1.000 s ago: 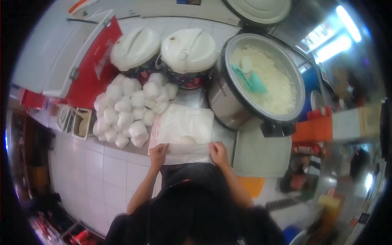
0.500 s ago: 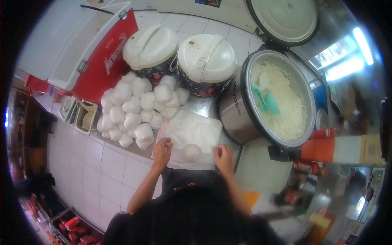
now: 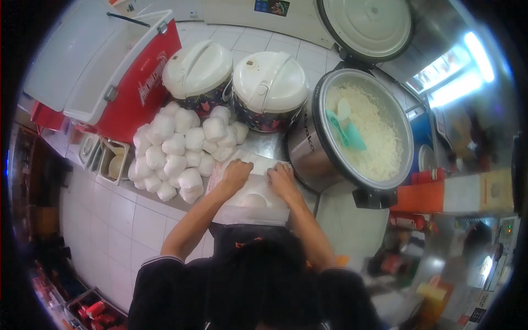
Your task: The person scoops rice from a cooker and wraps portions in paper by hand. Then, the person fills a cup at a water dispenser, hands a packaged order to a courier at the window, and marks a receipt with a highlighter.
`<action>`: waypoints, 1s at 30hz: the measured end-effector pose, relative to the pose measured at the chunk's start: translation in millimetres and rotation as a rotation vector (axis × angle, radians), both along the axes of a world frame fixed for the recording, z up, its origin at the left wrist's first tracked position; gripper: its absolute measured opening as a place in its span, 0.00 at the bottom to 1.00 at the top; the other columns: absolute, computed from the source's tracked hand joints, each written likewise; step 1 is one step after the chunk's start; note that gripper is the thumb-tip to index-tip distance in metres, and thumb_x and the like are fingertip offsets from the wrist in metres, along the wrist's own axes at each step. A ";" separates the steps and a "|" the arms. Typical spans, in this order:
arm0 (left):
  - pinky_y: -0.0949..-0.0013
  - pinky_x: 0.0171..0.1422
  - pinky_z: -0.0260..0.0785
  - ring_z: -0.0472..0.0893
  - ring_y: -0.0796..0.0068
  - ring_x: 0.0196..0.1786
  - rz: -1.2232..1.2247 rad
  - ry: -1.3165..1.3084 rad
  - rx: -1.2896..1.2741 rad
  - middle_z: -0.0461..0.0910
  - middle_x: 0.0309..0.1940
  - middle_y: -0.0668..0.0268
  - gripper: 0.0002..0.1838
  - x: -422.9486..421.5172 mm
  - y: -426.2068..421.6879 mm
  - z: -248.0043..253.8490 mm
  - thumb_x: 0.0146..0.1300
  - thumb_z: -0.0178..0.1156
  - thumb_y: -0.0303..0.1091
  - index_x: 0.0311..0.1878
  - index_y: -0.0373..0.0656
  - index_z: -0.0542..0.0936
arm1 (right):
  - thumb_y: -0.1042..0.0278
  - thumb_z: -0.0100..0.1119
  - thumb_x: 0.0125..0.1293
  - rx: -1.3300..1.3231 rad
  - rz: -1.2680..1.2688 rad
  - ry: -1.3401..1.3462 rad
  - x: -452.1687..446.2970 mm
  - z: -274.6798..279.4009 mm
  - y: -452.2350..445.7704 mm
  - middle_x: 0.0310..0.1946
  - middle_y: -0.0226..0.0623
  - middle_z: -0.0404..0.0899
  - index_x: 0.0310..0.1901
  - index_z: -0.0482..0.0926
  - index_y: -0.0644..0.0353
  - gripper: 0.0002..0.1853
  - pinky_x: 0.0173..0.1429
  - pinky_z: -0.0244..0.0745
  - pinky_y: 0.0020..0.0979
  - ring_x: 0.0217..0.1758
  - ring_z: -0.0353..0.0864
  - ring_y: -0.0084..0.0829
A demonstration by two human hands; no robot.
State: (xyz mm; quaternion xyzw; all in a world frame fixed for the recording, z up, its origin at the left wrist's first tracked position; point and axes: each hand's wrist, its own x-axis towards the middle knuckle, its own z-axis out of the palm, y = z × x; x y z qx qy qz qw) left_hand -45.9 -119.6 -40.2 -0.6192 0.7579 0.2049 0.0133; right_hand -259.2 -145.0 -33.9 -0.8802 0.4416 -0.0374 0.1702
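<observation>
White wrapping paper [image 3: 258,181] lies in front of me, with a rounded mound of rice [image 3: 253,201] on its nearer part. Both hands are at the paper's far part, beyond the mound. My left hand [image 3: 237,172] has its fingers closed on the paper near the left corner. On the right, my right hand [image 3: 281,175] pinches the paper with bent fingers. To the left, several white wrapped bundles [image 3: 174,144] are heaped against one another. A large cooker [image 3: 308,148] of rice, with a green scoop [image 3: 348,135] in it, stands to the right.
Two white-lidded containers [image 3: 269,82] stand behind the bundles. A red cooler [image 3: 137,82] is at the back left, beside small metal trays [image 3: 114,160]. The cooker's raised lid [image 3: 367,25] is at the back right. A grey board [image 3: 352,220] lies right of my right arm.
Both hands have moved forward from the near edge of the paper to its far part. The view has shifted slightly.
</observation>
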 end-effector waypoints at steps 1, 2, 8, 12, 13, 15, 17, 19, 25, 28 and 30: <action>0.53 0.59 0.74 0.84 0.53 0.48 0.001 0.002 0.000 0.81 0.56 0.53 0.22 1.9 6.8 16.6 0.53 0.72 0.29 0.53 0.40 0.80 | 0.68 0.67 0.58 -0.153 0.026 -0.069 -1.8 16.9 6.9 0.47 0.49 0.81 0.42 0.84 0.59 0.10 0.66 0.69 0.50 0.57 0.78 0.49; 0.51 0.58 0.74 0.83 0.53 0.48 -0.017 0.032 -0.058 0.82 0.52 0.52 0.20 4.8 18.6 40.4 0.56 0.70 0.29 0.53 0.41 0.81 | 0.68 0.67 0.58 -0.149 0.025 -0.069 -1.5 30.9 9.9 0.47 0.49 0.81 0.42 0.84 0.59 0.10 0.66 0.69 0.50 0.57 0.78 0.49; 0.52 0.56 0.74 0.82 0.59 0.49 -0.121 0.459 -0.547 0.83 0.46 0.61 0.13 -17.8 111.0 5.2 0.59 0.60 0.26 0.49 0.44 0.81 | 0.64 0.72 0.54 0.212 0.317 0.195 32.4 22.8 4.3 0.39 0.46 0.87 0.44 0.81 0.58 0.17 0.55 0.77 0.49 0.49 0.87 0.48; 0.59 0.55 0.78 0.84 0.59 0.51 -0.200 0.561 -0.537 0.83 0.46 0.62 0.13 -36.0 169.6 3.7 0.58 0.61 0.26 0.48 0.43 0.80 | 0.65 0.70 0.56 0.046 0.218 0.234 48.9 27.9 2.9 0.36 0.46 0.88 0.52 0.74 0.63 0.24 0.49 0.79 0.52 0.41 0.89 0.52; 0.61 0.55 0.79 0.84 0.60 0.51 -0.118 0.589 -0.474 0.83 0.46 0.62 0.13 -36.2 175.4 5.3 0.58 0.61 0.26 0.47 0.42 0.80 | 0.65 0.69 0.56 0.021 0.163 0.227 47.2 24.2 2.8 0.36 0.47 0.88 0.55 0.72 0.64 0.26 0.49 0.79 0.52 0.40 0.89 0.53; 0.62 0.53 0.80 0.84 0.61 0.50 -0.118 0.583 -0.525 0.84 0.46 0.62 0.12 -30.8 174.5 10.8 0.58 0.61 0.26 0.47 0.42 0.80 | 0.66 0.66 0.59 0.039 0.160 0.254 36.0 29.0 -1.0 0.38 0.49 0.88 0.55 0.72 0.65 0.24 0.50 0.79 0.53 0.42 0.89 0.53; 0.63 0.50 0.80 0.85 0.61 0.49 -0.087 0.573 -0.593 0.84 0.47 0.63 0.12 -31.0 180.6 7.9 0.58 0.62 0.27 0.46 0.42 0.80 | 0.67 0.63 0.62 0.044 0.187 0.291 28.8 44.9 -8.6 0.39 0.51 0.87 0.55 0.72 0.65 0.21 0.51 0.79 0.54 0.45 0.89 0.54; 0.61 0.52 0.80 0.85 0.60 0.50 -0.093 0.591 -0.531 0.84 0.47 0.62 0.12 -29.8 188.5 -4.2 0.58 0.62 0.25 0.47 0.41 0.80 | 0.66 0.60 0.66 0.139 0.149 0.203 29.2 55.9 -15.6 0.41 0.58 0.86 0.58 0.70 0.67 0.22 0.54 0.80 0.53 0.50 0.87 0.55; 0.57 0.58 0.77 0.83 0.54 0.54 0.304 0.620 -0.619 0.83 0.50 0.57 0.18 -21.9 136.6 10.4 0.58 0.64 0.24 0.53 0.40 0.80 | 0.62 0.64 0.64 0.153 0.014 0.183 35.3 -20.3 -45.5 0.43 0.57 0.85 0.50 0.79 0.64 0.17 0.56 0.80 0.49 0.51 0.86 0.55; 0.54 0.64 0.73 0.80 0.53 0.59 0.376 0.577 -0.535 0.81 0.55 0.54 0.25 1.9 93.6 36.5 0.57 0.67 0.24 0.60 0.42 0.77 | 0.62 0.68 0.63 0.325 0.087 0.110 23.3 17.0 -37.1 0.45 0.52 0.86 0.48 0.81 0.62 0.16 0.56 0.78 0.50 0.51 0.86 0.52; 0.52 0.70 0.67 0.78 0.51 0.62 0.201 0.406 -0.610 0.78 0.59 0.52 0.28 10.4 80.1 59.8 0.57 0.69 0.24 0.63 0.42 0.77 | 0.63 0.68 0.63 0.351 0.174 0.061 12.0 34.6 -30.7 0.44 0.52 0.86 0.49 0.81 0.62 0.16 0.56 0.78 0.49 0.50 0.86 0.51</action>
